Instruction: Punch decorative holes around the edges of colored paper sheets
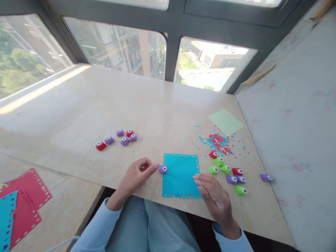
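Left hand [136,176] grip empty — forefinger against small purple punch [163,169]; right hand [214,196] flat, open, on square blue paper [180,175]

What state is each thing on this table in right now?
Blue paper: flat, holes punched along its edges.
Purple punch: sitting on the blue paper's left edge.
Left hand: fingers curled, index finger touching the purple punch.
Right hand: open, fingertips resting on the blue paper's right edge.
Green paper: flat, no holes visible.
Confetti: scattered loose.
Red sheets: punched, overlapping on the side table.
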Tool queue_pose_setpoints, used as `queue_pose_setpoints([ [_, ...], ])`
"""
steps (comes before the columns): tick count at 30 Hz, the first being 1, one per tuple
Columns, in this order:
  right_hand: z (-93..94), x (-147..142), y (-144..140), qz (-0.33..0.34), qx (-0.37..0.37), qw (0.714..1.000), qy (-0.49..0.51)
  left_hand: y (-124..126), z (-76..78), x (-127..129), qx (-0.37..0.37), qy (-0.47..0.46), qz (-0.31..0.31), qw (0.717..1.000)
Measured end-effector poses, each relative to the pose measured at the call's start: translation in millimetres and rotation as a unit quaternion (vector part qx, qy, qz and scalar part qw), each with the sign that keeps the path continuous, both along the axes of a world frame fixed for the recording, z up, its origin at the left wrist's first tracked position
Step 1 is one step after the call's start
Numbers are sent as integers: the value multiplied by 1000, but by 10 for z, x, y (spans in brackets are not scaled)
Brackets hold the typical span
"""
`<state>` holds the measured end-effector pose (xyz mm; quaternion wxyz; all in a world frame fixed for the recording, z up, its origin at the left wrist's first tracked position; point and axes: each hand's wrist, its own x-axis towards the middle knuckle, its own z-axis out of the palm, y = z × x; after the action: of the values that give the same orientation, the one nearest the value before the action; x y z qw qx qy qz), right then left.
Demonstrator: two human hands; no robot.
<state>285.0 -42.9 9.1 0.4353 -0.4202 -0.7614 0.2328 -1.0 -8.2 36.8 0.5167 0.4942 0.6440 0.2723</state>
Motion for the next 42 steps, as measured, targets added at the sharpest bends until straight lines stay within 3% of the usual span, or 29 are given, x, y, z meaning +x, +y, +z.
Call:
queue_pose_setpoints([
  [4,1,-4,-25,-53,-46,997,31,185,58,26,-68,15,-99,993],
  [10,-58,-20,-10,-55,-96,993,48,296,76,0,-142,1,-173,975],
  [16,-80,-27,-4,-68,-130,987,67,399,235,46,-207,2,-182,961],
  [21,-105,-28,12,-81,-140,984,79,469,254,60,-254,12,-188,949],
  [31,-80,-25,19,-100,-160,976,104,529,128,-73,-274,-70,-145,948],
  [36,-59,-30,38,-120,-164,974,95,508,129,-123,-251,-143,-85,954],
  [42,-46,-46,68,-129,-172,973,86,410,162,-38,-163,-36,-158,973],
])
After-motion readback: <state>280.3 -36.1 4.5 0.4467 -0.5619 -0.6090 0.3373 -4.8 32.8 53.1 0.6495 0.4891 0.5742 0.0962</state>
